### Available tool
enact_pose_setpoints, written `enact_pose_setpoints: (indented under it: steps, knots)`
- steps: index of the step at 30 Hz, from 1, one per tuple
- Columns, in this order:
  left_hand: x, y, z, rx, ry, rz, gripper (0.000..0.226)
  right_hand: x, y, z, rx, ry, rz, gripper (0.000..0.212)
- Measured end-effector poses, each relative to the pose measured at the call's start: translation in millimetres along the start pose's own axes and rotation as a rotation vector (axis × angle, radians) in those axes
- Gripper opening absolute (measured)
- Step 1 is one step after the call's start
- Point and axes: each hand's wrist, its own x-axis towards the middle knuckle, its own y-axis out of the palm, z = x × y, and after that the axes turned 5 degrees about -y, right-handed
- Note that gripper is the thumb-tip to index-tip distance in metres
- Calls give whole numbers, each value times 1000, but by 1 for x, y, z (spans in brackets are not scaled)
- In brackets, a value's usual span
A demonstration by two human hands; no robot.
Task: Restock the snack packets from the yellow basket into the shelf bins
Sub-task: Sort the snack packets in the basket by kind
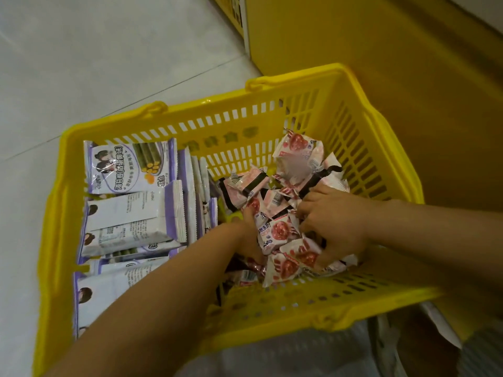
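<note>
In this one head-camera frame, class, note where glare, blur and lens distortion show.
Head view: glare streaks the top purple packet; a smeared patch blurs one pink packet; the wide lens bows the yellow basket at its rim.

One yellow basket (299, 77) is counted, and two handle loops (155, 107) are seen on its far rim. Of the large purple-and-white packets (128, 167), five are counted lying flat along the left side. About five more are seen standing on edge beside them, though the thin edges cannot be separated with certainty. The small pink-and-white packets (296, 153) are heaped at the right; upward of a dozen are made out, and an exact count cannot be given. Two grips are counted in that heap: the left grip (247, 240) and the right grip (334, 221).
</note>
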Motion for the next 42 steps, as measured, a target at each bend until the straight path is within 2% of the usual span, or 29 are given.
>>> enact_pose_setpoints:
  steps: [4, 9, 14, 19, 23, 25, 28, 30, 32, 34, 36, 39, 42]
  knots:
    - [3, 3, 1, -78, -43, 11, 131, -3, 5, 7, 38, 33, -58, 69]
    - [4, 3, 2, -113, -2, 45, 125, 0, 9, 17, 124, 77, -198, 71]
    - [0, 1, 4, -209, 39, 54, 120, -3, 8, 20, 59, 19, -221, 51]
    - [-11, -9, 1, -255, 143, -8, 75, -11, 1, 10, 15, 24, -184, 48]
    - [-27, -23, -10, -68, 154, -104, 73, -15, 2, 9, 22, -1, -161, 46]
    - [-37, -33, -12, 29, 136, -145, 61, -15, 4, 12, 8, -7, -162, 48]
    - [-53, -53, -8, 4, 103, -232, 44, -18, 5, 11, 33, 5, -187, 57]
    - [-62, -67, -4, -74, 97, -326, 41, -22, 0, 9, 76, 39, -248, 56]
    - [-67, -79, -2, -194, 121, -425, 44, -27, -11, 6, 102, 104, -353, 42]
    - [-67, -87, -5, -364, 179, -519, 42, -33, -26, 0, 103, 198, -489, 24]
    - [-63, -91, -17, -601, 271, -591, 38, -38, -40, -10, 108, 330, -602, 17]
    - [-46, -90, -46, -955, 415, -655, 42, -43, -55, -28, 140, 508, -780, 18]
    - [-26, -82, -72, -1175, 468, -550, 59, -42, -59, -34, 248, 547, -866, 33]
